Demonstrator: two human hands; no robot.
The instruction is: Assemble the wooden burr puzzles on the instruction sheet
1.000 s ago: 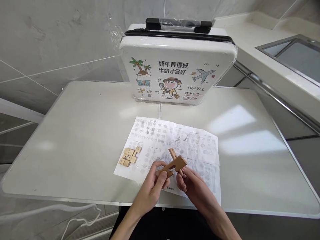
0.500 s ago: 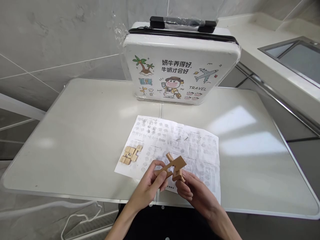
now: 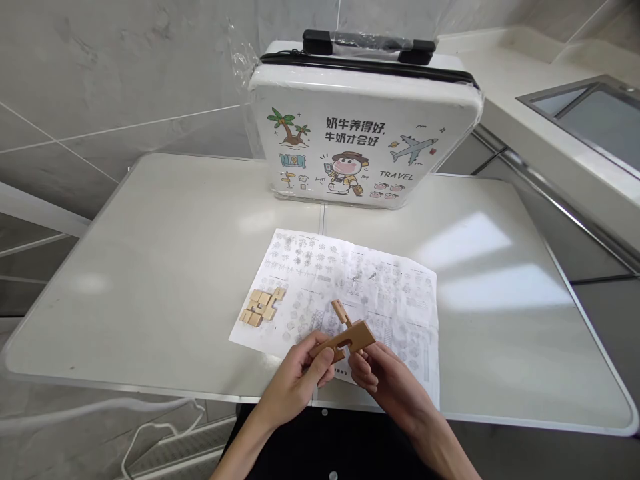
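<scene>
Two notched wooden puzzle pieces are crossed over each other between my hands, above a printed sheet. My left hand (image 3: 305, 370) pinches the end of the nearer wooden puzzle piece (image 3: 357, 335), thumb on top. Behind it the second wooden puzzle piece (image 3: 339, 311) points up and to the left. My right hand (image 3: 383, 373) is closed round the lower end of that second piece, which the nearer piece partly hides. Whether the notches are engaged I cannot tell. More wooden puzzle pieces (image 3: 261, 307) lie grouped on the sheet's left side.
The creased printed sheet (image 3: 415, 293) with small diagrams lies on the white folding table (image 3: 150, 280). A white cartoon suitcase (image 3: 360, 127) in clear plastic stands at the back. To the right is a counter with a sink (image 3: 595, 113).
The piece in my left hand has turned and dropped slightly, and it now covers more of the other piece. The lower end of the right-hand piece is less visible.
</scene>
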